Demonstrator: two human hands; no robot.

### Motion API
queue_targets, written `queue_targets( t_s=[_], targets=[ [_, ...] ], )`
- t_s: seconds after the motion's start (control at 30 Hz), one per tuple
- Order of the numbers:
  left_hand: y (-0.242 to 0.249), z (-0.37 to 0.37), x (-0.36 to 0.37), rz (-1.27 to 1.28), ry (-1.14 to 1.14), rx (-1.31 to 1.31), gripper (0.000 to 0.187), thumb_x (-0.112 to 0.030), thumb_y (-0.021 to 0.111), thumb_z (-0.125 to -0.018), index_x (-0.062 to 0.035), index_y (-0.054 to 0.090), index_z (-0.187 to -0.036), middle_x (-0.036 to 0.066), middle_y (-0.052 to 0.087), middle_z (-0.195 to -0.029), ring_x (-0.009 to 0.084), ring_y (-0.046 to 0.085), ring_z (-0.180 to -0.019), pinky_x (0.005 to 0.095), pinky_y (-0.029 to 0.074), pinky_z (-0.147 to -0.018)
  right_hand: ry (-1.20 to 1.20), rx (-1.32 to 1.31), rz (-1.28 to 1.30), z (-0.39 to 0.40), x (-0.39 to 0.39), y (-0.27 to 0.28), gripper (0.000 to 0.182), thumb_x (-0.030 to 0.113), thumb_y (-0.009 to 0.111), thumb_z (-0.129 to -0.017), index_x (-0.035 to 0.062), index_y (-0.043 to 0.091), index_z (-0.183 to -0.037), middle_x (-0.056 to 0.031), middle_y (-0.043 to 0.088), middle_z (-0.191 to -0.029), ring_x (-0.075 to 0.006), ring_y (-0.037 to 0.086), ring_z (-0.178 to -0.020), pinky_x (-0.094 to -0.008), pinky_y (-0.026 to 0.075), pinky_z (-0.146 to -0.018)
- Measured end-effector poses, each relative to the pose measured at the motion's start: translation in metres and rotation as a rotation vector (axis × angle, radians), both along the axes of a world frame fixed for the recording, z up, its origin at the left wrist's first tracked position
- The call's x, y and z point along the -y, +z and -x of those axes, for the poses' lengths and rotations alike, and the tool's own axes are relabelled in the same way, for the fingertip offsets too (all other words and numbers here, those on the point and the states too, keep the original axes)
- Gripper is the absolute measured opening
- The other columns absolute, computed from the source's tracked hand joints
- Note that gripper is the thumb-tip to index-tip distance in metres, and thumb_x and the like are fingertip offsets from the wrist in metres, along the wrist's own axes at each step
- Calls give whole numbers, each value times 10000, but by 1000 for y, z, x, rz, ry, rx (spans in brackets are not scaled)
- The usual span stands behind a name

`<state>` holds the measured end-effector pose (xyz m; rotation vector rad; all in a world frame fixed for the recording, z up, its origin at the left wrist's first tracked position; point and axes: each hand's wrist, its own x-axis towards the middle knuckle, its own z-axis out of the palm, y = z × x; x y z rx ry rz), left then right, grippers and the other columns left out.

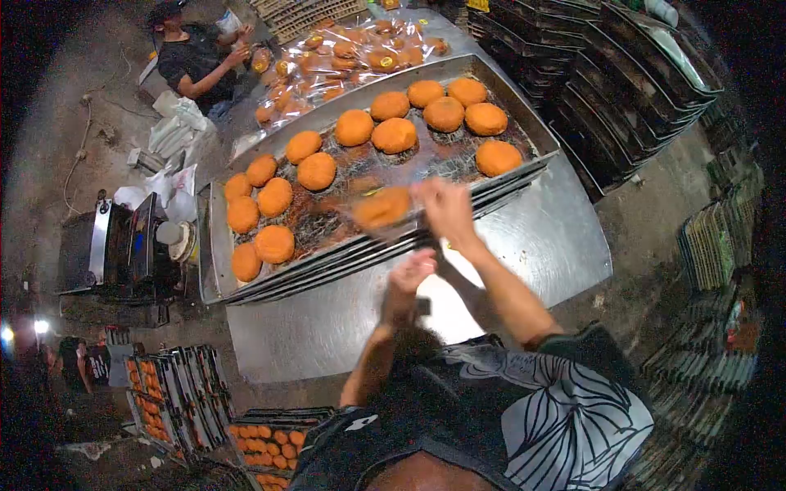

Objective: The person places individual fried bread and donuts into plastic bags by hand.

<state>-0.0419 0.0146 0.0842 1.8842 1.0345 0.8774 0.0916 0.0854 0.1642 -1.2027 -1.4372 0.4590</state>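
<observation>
A round orange-brown bun [382,208], smeared by motion, hangs over the tray's near edge in what looks like a clear plastic bag. My right hand [446,213] is closed at the right end of this bag. Lower and nearer my body, my left hand [408,278] has its fingers curled together; what they hold, if anything, cannot be made out. Just beyond both hands lies a large metal baking tray [214,245] with a dark, greasy bottom. Several loose buns [395,135] rest in it, grouped at the left, the middle and the right.
More trays are stacked under this one on a shiny metal table [319,335]. Bagged buns [344,61] pile up at the back, near a seated person [196,61] handling a bag. Dark trays [630,74] stand stacked at right; bun-filled racks [266,442] are lower left.
</observation>
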Motion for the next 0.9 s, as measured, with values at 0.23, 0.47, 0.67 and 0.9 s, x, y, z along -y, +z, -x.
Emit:
queue_targets(
  t_s=[0.23, 0.47, 0.67, 0.9],
  targets=[
    [-167, -47, 12, -182, -303, -605, 371, -278, 642, -693, 16, 559, -905, 147, 543, -863, 263, 515, -882, 334, 405, -799, -98, 330, -413, 25, -75, 46, 406, 123, 548, -761, 63, 463, -1153, -178, 492, -1134, -316, 477, -1029, -357, 393, -856],
    [-140, -27, -12, 541, -383, 28, 328, -256, 487, -840, 56, 570, -895, 149, 598, -892, 207, 567, -810, 285, 436, -742, 392, 37, 605, -44, 130, -123, 308, 283, 557, -786, -20, 604, -818, -54, 542, -596, -80, 484, -627, -251, 412, -551],
    [-73, -48, 19, 816, -92, 279, 164, -133, 538, -810, 13, 612, -793, 27, 588, -670, 75, 536, -619, 219, 447, -591, 7, 302, 651, -59, 151, -107, 300, 208, 566, -794, -11, 437, -634, -142, 486, -514, -183, 476, -443, -302, 383, -443],
    [-22, -37, 37, 309, 218, 157, 84, -83, 665, -694, -30, 629, -749, 67, 592, -699, 119, 546, -645, 233, 424, -576, 355, -633, 1171, -40, 130, -83, 390, 84, 428, -837, 6, 367, -1214, -25, 538, -522, -171, 500, -410, -274, 439, -412]
  ],
)
